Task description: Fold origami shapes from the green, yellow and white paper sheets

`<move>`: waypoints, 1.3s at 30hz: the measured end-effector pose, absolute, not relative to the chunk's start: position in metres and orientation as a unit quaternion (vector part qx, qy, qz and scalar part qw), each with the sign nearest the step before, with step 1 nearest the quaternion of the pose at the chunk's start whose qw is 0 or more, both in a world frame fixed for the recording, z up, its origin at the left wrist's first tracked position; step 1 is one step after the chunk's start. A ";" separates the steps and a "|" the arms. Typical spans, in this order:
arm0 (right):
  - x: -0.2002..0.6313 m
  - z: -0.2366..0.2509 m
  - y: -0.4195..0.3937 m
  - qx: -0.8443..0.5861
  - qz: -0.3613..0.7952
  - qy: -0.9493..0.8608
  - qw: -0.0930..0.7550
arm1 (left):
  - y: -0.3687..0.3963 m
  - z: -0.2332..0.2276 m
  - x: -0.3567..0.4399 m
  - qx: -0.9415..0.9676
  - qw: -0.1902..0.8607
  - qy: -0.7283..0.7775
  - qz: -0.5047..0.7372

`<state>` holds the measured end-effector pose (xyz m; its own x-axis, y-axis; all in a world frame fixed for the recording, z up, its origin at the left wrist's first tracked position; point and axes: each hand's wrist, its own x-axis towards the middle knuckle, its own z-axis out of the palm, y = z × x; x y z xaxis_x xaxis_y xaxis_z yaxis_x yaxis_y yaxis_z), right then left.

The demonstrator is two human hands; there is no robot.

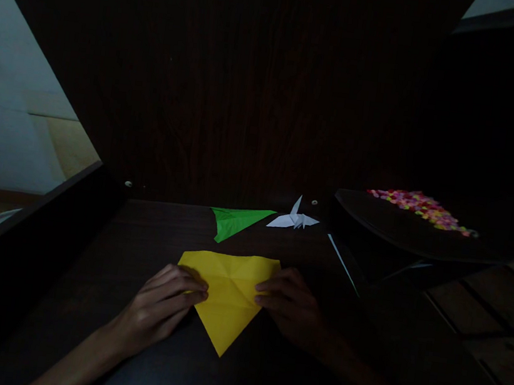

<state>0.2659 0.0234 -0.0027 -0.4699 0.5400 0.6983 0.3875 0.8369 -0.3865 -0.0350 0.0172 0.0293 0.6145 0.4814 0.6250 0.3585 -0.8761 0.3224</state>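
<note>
A yellow sheet of origami paper (226, 305) lies on the dark wooden surface, creased, its lower corner pointing toward me and its top edge nearly straight. My left hand (164, 303) pinches its left edge between thumb and fingers. On the opposite side my right hand (292, 304) grips the right edge the same way, with the thumb mostly in shadow. Just beyond the paper rests a green folded paper piece (239, 220), narrowing to a point at the right. Beside that tip sits a white paper crane (295, 221).
A dark upright panel (251, 91) rises behind the papers. At the right, a raised dark shelf (377, 218) carries a heap of small colourful pieces (425, 208). A thin pale strip (343, 264) lies below it. A raised board (22, 212) borders the left side.
</note>
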 end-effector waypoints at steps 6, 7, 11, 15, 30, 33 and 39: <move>0.270 -0.006 0.029 -0.271 0.067 -0.887 0.368 | 0.021 0.022 -0.041 0.925 0.049 0.243 0.287; 0.270 -0.006 0.030 -0.269 0.068 -0.890 0.361 | 0.022 0.020 -0.041 0.929 0.045 0.245 0.274; 0.270 -0.005 0.030 -0.266 0.082 -0.901 0.333 | 0.023 0.016 -0.040 0.938 0.043 0.249 0.240; 0.271 -0.004 0.029 -0.265 0.097 -0.905 0.318 | 0.022 0.015 -0.040 0.939 0.057 0.259 0.218; 0.266 -0.008 0.033 -0.305 0.074 -0.901 0.298 | 0.022 0.013 -0.032 0.934 0.049 0.265 0.232; 0.266 -0.011 0.033 -0.325 0.072 -0.894 0.298 | 0.023 0.009 -0.032 0.927 0.058 0.274 0.251; 0.268 -0.011 0.032 -0.362 0.066 -0.873 0.320 | 0.022 0.007 -0.034 0.912 0.073 0.329 0.233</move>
<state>0.2678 0.0320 -0.0109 -0.5331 0.6749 0.5102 0.5907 0.7287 -0.3466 -0.0340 0.0224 0.0067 0.6742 0.6348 0.3775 0.5668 -0.7724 0.2866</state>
